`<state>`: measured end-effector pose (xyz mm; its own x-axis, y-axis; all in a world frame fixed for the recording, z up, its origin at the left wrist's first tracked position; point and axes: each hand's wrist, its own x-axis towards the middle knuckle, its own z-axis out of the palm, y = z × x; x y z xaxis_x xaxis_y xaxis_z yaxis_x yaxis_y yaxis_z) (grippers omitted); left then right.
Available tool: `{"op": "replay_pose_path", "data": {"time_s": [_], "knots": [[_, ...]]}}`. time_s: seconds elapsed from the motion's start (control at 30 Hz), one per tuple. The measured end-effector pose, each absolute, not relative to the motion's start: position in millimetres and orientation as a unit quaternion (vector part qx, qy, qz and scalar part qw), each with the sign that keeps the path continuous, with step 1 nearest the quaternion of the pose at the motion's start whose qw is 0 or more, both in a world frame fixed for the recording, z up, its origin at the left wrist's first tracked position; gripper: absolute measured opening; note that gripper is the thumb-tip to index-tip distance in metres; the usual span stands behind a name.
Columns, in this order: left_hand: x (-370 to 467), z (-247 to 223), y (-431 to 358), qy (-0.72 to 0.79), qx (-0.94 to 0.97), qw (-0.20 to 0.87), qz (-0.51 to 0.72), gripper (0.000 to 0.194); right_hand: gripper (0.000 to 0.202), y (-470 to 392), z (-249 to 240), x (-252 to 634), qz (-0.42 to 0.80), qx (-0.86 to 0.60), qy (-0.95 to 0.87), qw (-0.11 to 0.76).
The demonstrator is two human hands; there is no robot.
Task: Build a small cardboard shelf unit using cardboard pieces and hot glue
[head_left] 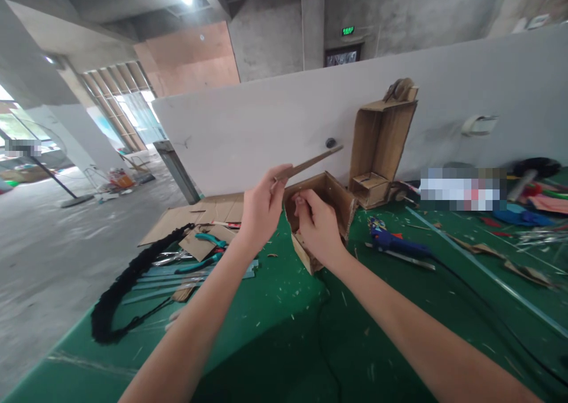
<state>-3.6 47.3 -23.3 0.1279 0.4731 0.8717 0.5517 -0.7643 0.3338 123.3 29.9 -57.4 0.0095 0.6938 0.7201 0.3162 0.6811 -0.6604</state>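
My left hand (267, 205) is closed on a flat strip of cardboard (313, 161), which slants up to the right above an open cardboard box (341, 199). My right hand (316, 216) is at the mouth of that box, its thumb and fingers pinched together. Whatever the pinch holds, if anything, is too small to make out. The box stands tilted on the green table (284, 314), and my right hand hides part of its inside. Behind it to the right stands a taller cardboard piece (384, 139) with an open front.
A blue glue gun (399, 244) with a black cord lies on the right. On the left are teal-handled pliers (208, 240), translucent blue strips (160, 279), a black fuzzy cord (118, 296) and flat cardboard (177, 216). A white partition (248, 131) rises behind the table.
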Motion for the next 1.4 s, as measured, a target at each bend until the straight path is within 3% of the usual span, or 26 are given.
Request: {"op": "replay_pose_path", "data": {"time_s": [0.2,0.6,0.87,1.07,1.23,1.4], "knots": [[-8.4,-21.7,54.4,-0.35,-0.689,-0.056,-0.632,0.025,0.023,28.8,-57.5,122.7,0.178,-0.372,-0.664,0.623],[-22.9,2.6,29.6,-0.332,-0.654,-0.022,-0.68,0.023,0.022,23.2,-54.9,125.2,0.186,-0.372,-0.658,0.628],[-31.7,2.1,2.7,-0.343,-0.655,-0.054,-0.671,0.024,0.02,25.4,-56.0,128.2,0.181,-0.39,-0.645,0.632],[-36.8,3.2,0.2,-0.347,-0.641,-0.102,-0.677,0.029,0.02,26.9,-48.7,131.8,0.255,-0.386,-0.64,0.614],[-57.6,12.7,-2.0,-0.365,-0.612,-0.226,-0.664,0.03,0.019,28.9,-41.3,136.1,0.311,-0.386,-0.628,0.6],[-92.5,21.9,-10.9,-0.394,-0.669,-0.396,-0.491,0.034,0.017,32.1,-39.5,139.4,0.356,-0.361,-0.628,0.59]]}}
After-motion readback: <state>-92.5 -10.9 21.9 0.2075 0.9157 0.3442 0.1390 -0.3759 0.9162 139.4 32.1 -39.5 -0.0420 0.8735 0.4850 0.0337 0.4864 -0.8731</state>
